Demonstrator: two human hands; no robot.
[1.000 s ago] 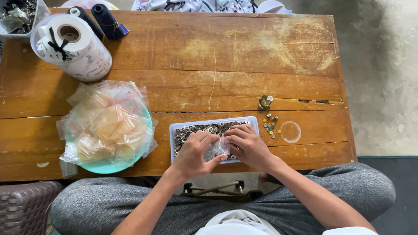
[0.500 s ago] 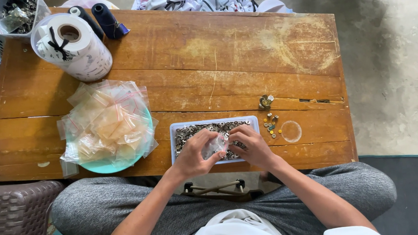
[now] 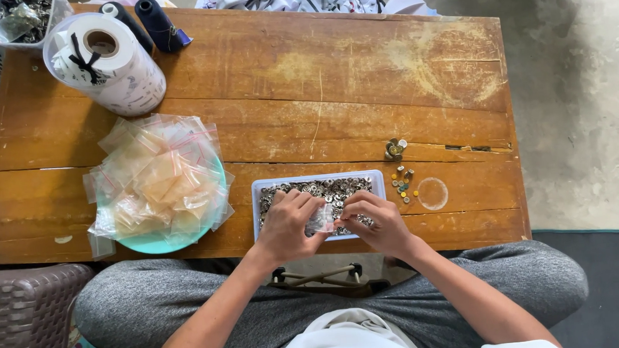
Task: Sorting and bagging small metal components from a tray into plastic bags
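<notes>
A shallow white tray (image 3: 375,177) full of small metal buttons sits at the near edge of the wooden table (image 3: 283,76). Over it, my left hand (image 3: 289,224) pinches a small clear zip bag (image 3: 321,219) at its left side. My right hand (image 3: 377,221) holds the bag's right edge, fingertips over the buttons. Whether the bag holds anything I cannot tell.
A teal plate (image 3: 154,242) piled with empty clear zip bags lies at the left. Loose buttons (image 3: 400,180) and a clear ring lid (image 3: 432,193) sit right of the tray. At the back left stand a white roll (image 3: 109,61), dark thread spools (image 3: 160,23) and a container (image 3: 11,13). A wicker basket (image 3: 21,323) stands below left.
The small clear bag has come up between both hands, off the tray's buttons. Both hands shifted slightly; the rest is unchanged.
</notes>
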